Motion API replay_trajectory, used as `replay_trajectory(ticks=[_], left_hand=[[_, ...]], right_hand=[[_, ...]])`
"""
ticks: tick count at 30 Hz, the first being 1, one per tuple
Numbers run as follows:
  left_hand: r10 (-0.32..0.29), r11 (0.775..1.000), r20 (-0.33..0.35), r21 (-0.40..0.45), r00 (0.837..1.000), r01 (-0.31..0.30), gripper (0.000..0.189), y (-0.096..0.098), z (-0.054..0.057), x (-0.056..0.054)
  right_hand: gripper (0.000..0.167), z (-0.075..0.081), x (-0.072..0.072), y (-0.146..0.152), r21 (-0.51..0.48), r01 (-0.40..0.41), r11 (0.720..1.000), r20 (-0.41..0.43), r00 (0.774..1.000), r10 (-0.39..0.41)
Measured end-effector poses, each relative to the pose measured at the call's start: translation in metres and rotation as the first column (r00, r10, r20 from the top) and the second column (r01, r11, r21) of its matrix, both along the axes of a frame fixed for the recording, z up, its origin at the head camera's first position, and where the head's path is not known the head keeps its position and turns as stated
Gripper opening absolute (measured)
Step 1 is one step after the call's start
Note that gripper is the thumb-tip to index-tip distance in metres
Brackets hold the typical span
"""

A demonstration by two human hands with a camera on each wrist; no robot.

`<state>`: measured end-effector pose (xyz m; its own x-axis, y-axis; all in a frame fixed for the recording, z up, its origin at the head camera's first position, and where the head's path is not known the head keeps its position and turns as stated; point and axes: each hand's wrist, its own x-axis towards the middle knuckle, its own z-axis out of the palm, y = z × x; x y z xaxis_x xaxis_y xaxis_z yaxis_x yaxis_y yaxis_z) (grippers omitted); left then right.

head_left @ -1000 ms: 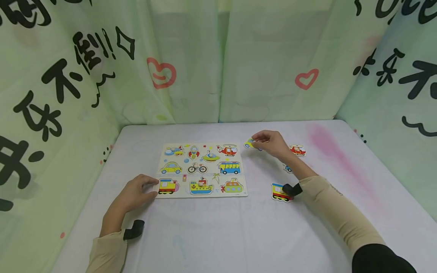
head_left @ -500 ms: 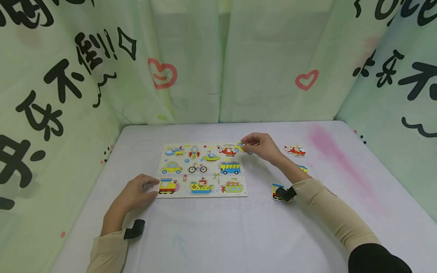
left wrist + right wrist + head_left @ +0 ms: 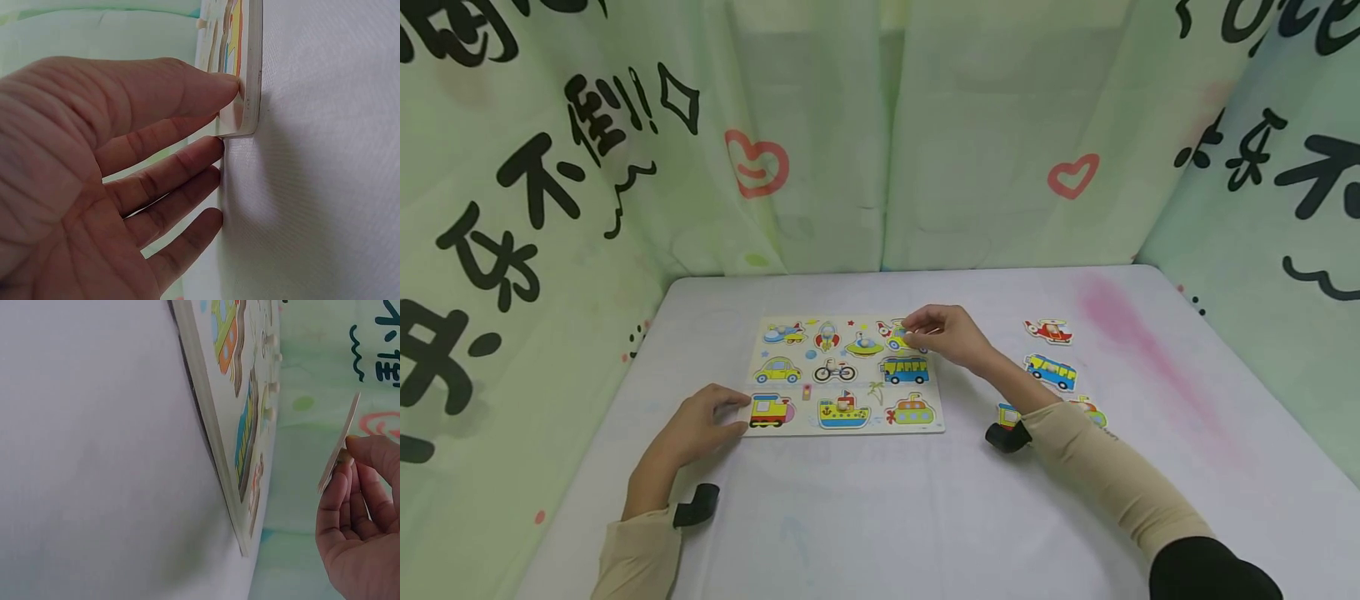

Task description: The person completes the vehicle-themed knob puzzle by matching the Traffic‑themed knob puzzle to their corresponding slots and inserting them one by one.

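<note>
A white wooden puzzle board (image 3: 806,417) with vehicle pictures lies flat on the table. My left hand (image 3: 700,425) touches its lower left corner, with fairly straight fingers; in the left wrist view the thumb (image 3: 212,90) rests on the board's face. Over the board's upper right, my right hand (image 3: 951,333) pinches a yellow car puzzle piece (image 3: 897,340), partly covering the red helicopter picture. The right wrist view shows this piece (image 3: 337,447) edge-on and tilted, held by its small knob between thumb and fingers, apart from the board.
Right of the board lie a helicopter piece (image 3: 1049,332), a blue bus piece (image 3: 1051,372), a train piece (image 3: 1009,413) and a submarine piece (image 3: 1092,412); the right sleeve and wrist strap partly cover the last two. A pale green curtain (image 3: 1000,225) hangs behind the table.
My right hand has carried the car piece leftward, from the table right of the board to above its upper right corner. The bus piece has come into view. My left hand stays put.
</note>
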<state>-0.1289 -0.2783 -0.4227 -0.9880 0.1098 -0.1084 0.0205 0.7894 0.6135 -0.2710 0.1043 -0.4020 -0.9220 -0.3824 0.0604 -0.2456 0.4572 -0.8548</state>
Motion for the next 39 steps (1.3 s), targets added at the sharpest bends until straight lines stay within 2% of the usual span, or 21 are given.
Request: replay_trajectory(ticks=[15,32,39], left_hand=[[-0.005,1.000,-0.001,0.008,1.000,0.005,0.038,0.001,0.000,0.001],[0.003,1.000,-0.003,0.006,1.000,-0.003,0.037,-0.001,-0.002,-0.001],[0.012,1.000,-0.004,-0.007,1.000,-0.012,0.039,0.001,-0.002,-0.002]], right_hand=[[0.021,-0.002,0.017,-0.038,-0.099,-0.071,0.993,0.037,0.997,0.075],[0.023,-0.008,0.020,-0.083,-0.215,-0.084,0.973,0.069,0.992,0.101],[0.022,-0.013,0.020,-0.101,-0.227,-0.102,0.968,0.084,0.989,0.124]])
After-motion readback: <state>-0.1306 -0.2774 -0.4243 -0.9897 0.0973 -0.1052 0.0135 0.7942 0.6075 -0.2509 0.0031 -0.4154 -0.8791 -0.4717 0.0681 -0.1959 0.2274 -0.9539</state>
